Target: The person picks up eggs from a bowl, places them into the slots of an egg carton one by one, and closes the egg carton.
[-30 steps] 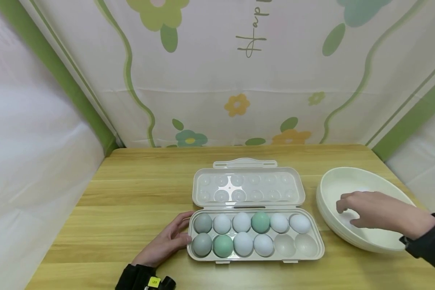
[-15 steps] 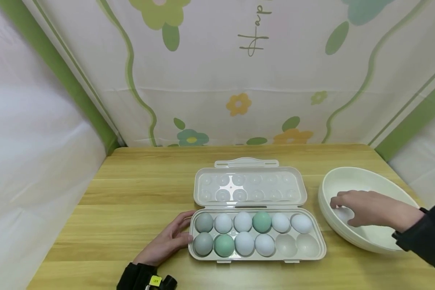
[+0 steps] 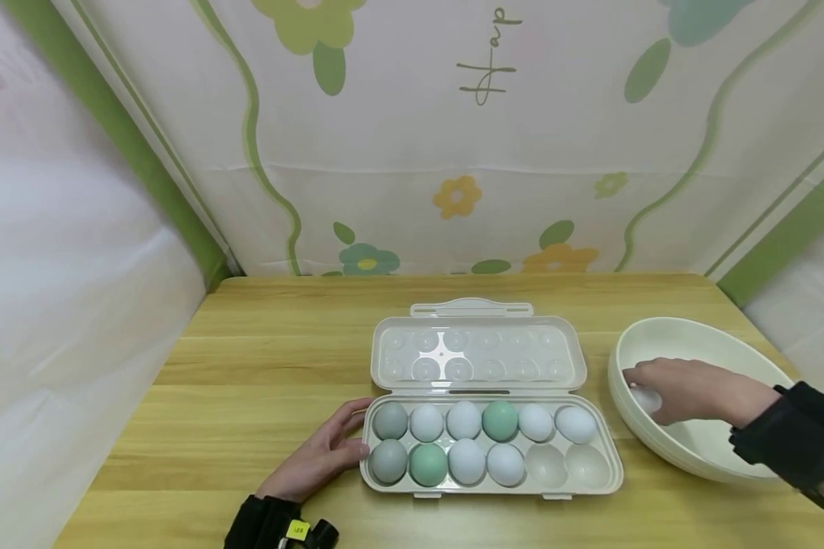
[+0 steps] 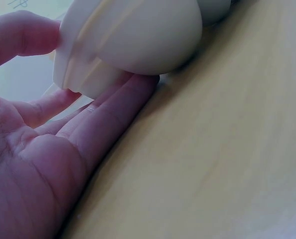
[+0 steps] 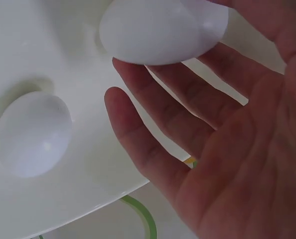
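An egg box (image 3: 494, 488) lies with its lid folded back. Several white, grey-blue and green eggs (image 3: 500, 421) sit in its cups; two cups at the front right are bare. My left hand (image 3: 326, 455) holds the box's left end, its thumb against the rim (image 4: 71, 55) and its other fingers along and under the side. Inside the pale bowl (image 3: 721, 457) my right hand (image 3: 693, 389) grips a white egg (image 3: 648, 399) between thumb and fingers. Another white egg (image 5: 34, 134) rests on the bowl's inner surface, apart from the fingers.
The egg box and bowl stand on a wooden table (image 3: 268, 366), the bowl right of the box. The clear lid (image 3: 481, 354) lies behind the eggs. A flowered cloth (image 3: 398, 137) hangs beyond the table's far edge.
My right hand has moved left and down within the bowl and closed its fingers on a white egg. My left hand stays at the egg box's end.
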Action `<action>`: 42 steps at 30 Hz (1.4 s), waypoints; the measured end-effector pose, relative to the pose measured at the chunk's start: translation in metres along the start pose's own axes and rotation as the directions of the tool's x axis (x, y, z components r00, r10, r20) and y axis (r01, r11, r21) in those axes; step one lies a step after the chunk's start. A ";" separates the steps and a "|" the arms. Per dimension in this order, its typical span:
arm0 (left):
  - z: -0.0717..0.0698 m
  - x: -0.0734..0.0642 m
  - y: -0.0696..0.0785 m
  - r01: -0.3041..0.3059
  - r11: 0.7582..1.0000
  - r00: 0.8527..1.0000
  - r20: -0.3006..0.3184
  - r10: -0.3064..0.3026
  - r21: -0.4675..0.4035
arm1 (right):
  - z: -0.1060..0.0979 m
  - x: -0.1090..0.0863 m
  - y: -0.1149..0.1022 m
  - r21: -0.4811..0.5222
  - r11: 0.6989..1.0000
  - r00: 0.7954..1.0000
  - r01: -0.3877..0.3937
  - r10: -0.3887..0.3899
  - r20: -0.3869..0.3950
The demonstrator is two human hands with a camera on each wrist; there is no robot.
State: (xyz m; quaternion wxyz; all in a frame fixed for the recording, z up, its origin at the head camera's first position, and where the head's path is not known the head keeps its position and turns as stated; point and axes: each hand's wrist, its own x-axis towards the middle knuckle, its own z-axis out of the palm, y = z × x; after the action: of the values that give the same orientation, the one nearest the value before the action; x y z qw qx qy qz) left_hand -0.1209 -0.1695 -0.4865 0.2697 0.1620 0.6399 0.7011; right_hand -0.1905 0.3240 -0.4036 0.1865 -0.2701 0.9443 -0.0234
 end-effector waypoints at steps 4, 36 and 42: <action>0.001 0.000 0.000 0.002 1.000 1.000 -0.002 -0.002 0.004 | 0.001 0.001 -0.001 -0.016 1.000 1.000 0.006 -0.006 -0.009; 0.000 -0.001 -0.001 0.012 1.000 1.000 -0.001 -0.012 0.002 | -0.022 -0.031 -0.003 -0.172 0.985 0.979 0.032 -0.066 -0.195; 0.000 0.000 0.002 0.009 1.000 1.000 -0.001 -0.009 0.009 | -0.031 -0.037 -0.016 -0.233 0.972 0.952 0.027 -0.096 -0.291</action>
State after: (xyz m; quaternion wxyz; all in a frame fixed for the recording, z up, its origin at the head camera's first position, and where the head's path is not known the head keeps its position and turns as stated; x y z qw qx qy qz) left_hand -0.1207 -0.1693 -0.4848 0.2717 0.1600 0.6440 0.6971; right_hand -0.1645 0.3278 -0.3597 0.0081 -0.3123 0.9492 0.0376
